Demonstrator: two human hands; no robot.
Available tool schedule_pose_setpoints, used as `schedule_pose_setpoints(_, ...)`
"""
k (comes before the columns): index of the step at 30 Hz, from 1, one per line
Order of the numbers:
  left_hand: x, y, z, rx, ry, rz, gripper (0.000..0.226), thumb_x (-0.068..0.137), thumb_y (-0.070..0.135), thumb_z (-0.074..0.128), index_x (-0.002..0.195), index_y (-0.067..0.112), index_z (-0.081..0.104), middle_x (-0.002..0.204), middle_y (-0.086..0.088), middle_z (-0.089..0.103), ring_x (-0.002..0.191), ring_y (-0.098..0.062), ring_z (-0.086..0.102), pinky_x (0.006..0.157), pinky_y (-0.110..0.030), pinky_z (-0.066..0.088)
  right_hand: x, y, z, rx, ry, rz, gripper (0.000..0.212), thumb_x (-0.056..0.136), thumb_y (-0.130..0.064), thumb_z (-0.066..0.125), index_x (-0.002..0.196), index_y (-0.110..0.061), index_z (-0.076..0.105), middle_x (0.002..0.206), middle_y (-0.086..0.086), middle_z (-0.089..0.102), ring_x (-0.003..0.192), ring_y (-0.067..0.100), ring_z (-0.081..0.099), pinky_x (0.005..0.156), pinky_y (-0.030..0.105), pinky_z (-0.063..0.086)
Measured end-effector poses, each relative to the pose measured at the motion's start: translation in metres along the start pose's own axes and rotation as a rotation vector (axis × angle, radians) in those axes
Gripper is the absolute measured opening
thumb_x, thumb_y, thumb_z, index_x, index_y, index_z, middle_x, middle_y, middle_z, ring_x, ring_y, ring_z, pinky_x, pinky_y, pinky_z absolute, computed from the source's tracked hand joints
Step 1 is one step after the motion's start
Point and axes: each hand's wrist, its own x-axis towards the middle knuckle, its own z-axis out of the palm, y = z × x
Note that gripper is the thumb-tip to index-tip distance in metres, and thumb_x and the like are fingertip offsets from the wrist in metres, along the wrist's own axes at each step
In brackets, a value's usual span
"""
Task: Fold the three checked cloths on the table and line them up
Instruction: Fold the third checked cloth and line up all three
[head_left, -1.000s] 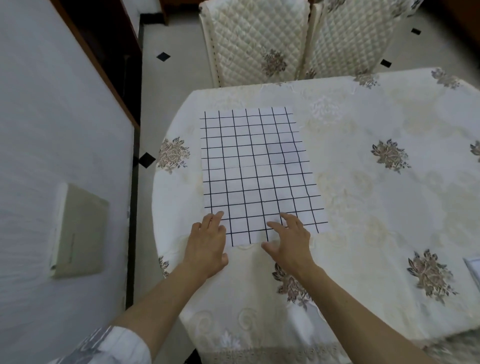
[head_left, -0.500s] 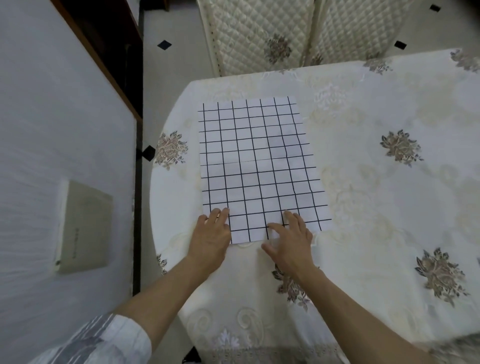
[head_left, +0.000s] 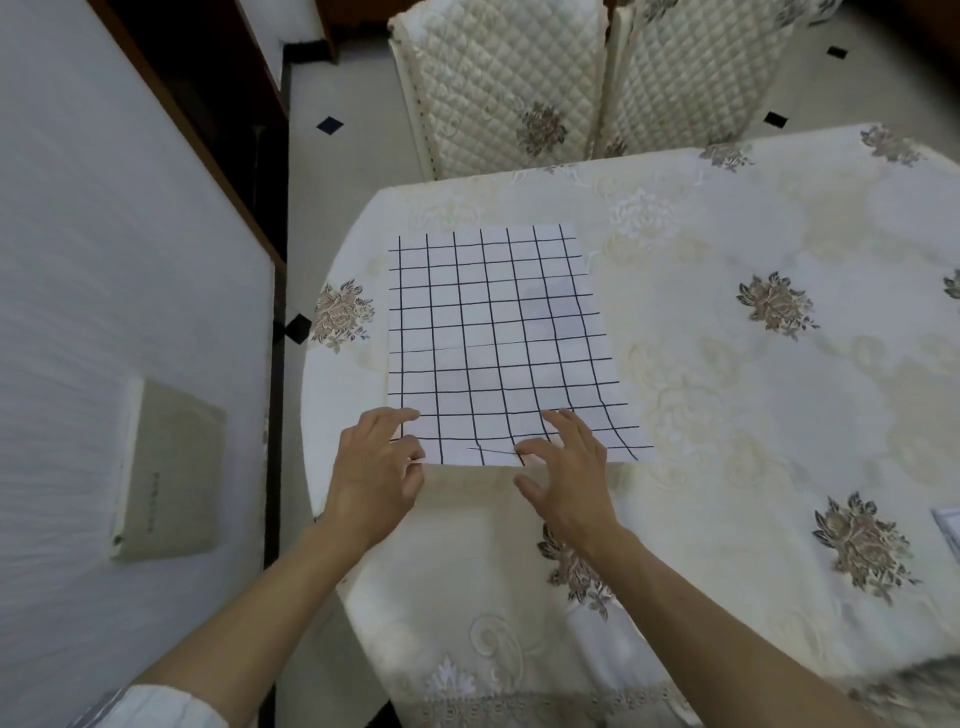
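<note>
A white checked cloth (head_left: 493, 343) with a black grid lies spread flat on the left part of the table (head_left: 727, 415). My left hand (head_left: 376, 470) is at its near left corner, with thumb and fingers closed on the corner. My right hand (head_left: 566, 467) rests on the near edge a little right of the middle, fingers spread on the fabric and thumb off it on the tablecloth. The near edge puckers slightly between my hands. At the right frame edge shows a sliver of another pale cloth (head_left: 948, 527), mostly cut off.
The table wears a cream tablecloth with brown flower motifs. Two quilted chair backs (head_left: 498, 88) stand at its far side. A white wall with a beige box (head_left: 166, 473) runs close along the left, with tiled floor (head_left: 353, 156) between.
My left fingers have curled onto the cloth's near left corner, and a small crease has appeared along the near edge. Both hands stay at that edge.
</note>
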Motion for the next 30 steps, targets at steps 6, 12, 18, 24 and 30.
schedule_pose_setpoints(6,-0.018,-0.012,-0.028,-0.065,0.006,-0.007,0.014,0.07,0.01,0.075,0.076,0.02,0.067,0.125,0.003,0.062,0.121,-0.021,0.047,0.089,-0.045,0.042,-0.011,0.003,-0.017,0.03,0.11,-0.007,0.013,0.076,-0.012,0.077,0.082,-0.022,0.072,0.129,0.004,0.06,0.134,0.029,0.044,0.104,0.045,0.03)
schedule_pose_setpoints(12,-0.039,-0.031,-0.043,-0.086,-0.004,-0.014,0.017,0.071,0.007,0.079,0.074,0.02,0.069,0.123,-0.003,0.065,0.118,-0.029,0.05,0.096,-0.046,0.043,-0.035,0.019,-0.04,0.021,0.195,-0.093,0.014,0.072,-0.012,0.082,0.077,-0.019,0.072,0.113,0.005,0.067,0.118,0.03,0.057,0.095,0.048,0.046)
schedule_pose_setpoints(18,-0.054,-0.053,-0.043,-0.064,0.02,0.009,0.017,0.077,0.031,0.056,0.074,0.022,0.07,0.12,0.002,0.065,0.115,-0.023,0.048,0.092,-0.029,0.032,-0.067,0.02,-0.05,0.052,0.22,-0.052,0.014,0.071,-0.009,0.084,0.075,-0.017,0.074,0.11,0.004,0.07,0.117,0.028,0.058,0.098,0.042,0.045)
schedule_pose_setpoints(24,-0.066,-0.061,-0.044,-0.028,-0.008,0.065,0.013,0.082,0.03,0.064,0.074,0.022,0.072,0.12,0.002,0.065,0.115,-0.024,0.049,0.094,-0.027,0.031,-0.099,0.016,-0.054,0.209,0.262,0.013,0.008,0.081,-0.016,0.078,0.081,-0.023,0.074,0.118,-0.009,0.064,0.126,0.012,0.049,0.104,0.041,0.037)
schedule_pose_setpoints(30,-0.095,-0.051,-0.06,-0.099,0.007,0.028,0.025,0.08,0.041,0.054,0.072,0.024,0.07,0.114,0.001,0.067,0.109,-0.023,0.057,0.095,-0.036,0.038,-0.118,0.014,-0.067,0.396,0.185,0.053,0.017,0.077,-0.016,0.081,0.072,-0.026,0.069,0.109,-0.012,0.067,0.118,0.005,0.054,0.1,0.032,0.042)
